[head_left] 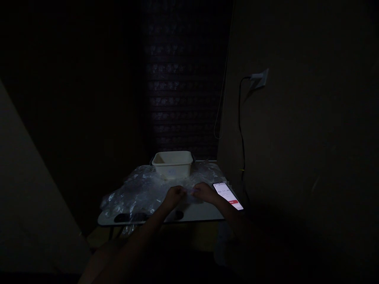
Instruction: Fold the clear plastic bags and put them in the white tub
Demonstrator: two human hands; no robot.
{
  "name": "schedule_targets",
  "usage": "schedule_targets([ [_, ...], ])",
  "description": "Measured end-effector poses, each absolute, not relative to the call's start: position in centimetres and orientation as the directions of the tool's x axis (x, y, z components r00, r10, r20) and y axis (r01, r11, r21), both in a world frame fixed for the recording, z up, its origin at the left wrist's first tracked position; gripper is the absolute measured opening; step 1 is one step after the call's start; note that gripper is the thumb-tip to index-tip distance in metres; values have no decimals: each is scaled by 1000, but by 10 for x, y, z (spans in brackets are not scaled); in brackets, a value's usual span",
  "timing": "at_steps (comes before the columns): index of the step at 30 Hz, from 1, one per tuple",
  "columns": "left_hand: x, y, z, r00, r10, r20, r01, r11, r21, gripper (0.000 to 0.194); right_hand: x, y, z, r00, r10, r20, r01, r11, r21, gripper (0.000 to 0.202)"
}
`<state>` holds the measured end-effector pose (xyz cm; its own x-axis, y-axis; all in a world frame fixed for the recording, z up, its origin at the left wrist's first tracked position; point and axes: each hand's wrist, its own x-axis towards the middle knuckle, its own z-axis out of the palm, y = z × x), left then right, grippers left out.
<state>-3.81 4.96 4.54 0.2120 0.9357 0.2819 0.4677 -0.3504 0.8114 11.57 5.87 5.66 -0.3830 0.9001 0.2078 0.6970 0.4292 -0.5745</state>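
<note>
In dim light, my left hand (175,195) is closed in a pinch above the front half of a small white table (204,213). My right hand (203,191) is pinched too, a short gap to its right. Between the two sets of fingertips there seems to be a piece of thin clear plastic (191,194), faint and hard to make out. Crumpled clear plastic bags (133,193) spread over the left and middle of the table. A white tub (173,170) stands behind my hands, its inside mostly in shadow.
A lit phone (227,195) showing a timer lies at the table's right edge. A black cable (240,126) hangs from a wall socket (262,79) at the right. Dark blinds (174,98) with a looped cord are behind the table.
</note>
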Motion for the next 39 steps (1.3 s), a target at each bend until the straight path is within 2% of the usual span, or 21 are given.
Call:
schedule_targets([
  [4,-43,53,45,172,942,286,426,-333,841,18,108,64,64,-406,881,243,630,462,-625,12],
  [10,-59,69,59,157,931,330,598,-355,719,18,98,85,72,-377,884,277,585,459,-668,9],
  [14,-88,97,83,24,876,481,726,-347,594,22,96,110,90,-335,893,301,524,442,-728,10],
  [17,-113,121,95,-105,807,581,815,-264,515,23,93,130,106,-306,901,308,513,429,-743,11],
  [20,-133,146,97,-220,754,619,867,-140,479,24,88,149,118,-327,881,341,497,467,-731,12],
  [22,-142,161,93,-330,738,589,847,-45,530,28,85,162,122,-358,858,368,475,507,-720,14],
  [25,-146,180,83,-443,791,421,711,24,703,35,78,182,125,-356,843,404,464,534,-707,16],
  [28,-141,189,75,-414,883,222,495,13,869,39,69,197,125,-331,831,447,449,555,-700,16],
  [30,-138,190,73,-404,900,163,391,9,920,42,63,203,125,-308,822,478,426,569,-704,17],
  [34,-134,183,72,-420,894,159,344,-6,939,51,57,208,123,-241,831,502,421,555,-717,18],
  [39,-136,168,63,-383,866,320,422,-145,895,59,58,207,121,-206,822,531,458,560,-690,17],
])
